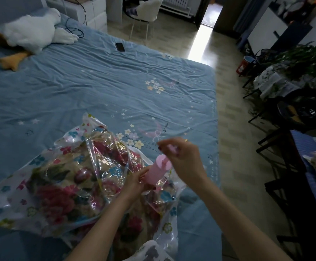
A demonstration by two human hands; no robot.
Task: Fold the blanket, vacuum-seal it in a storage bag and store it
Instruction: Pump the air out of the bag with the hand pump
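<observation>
Gripping a pink hand pump (158, 171) by its barrel, the left hand (136, 182) steadied it on the storage bag (46, 187) holding the floral blanket (63, 191) on the bed (97, 81), while the right hand (183, 157) clasped the blurred plunger handle above.

Plush goose (29, 32) and phone (120, 47) on blue bed sheet (97, 87), white chair (147, 12), houseplant (302, 59)

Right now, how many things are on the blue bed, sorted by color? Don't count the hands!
White: 1, the plush goose
Black: 2, the phone and the cable
Pink: 1, the hand pump
Flowery, many colors: 2, the storage bag and the blanket inside it
Total: 6
</observation>
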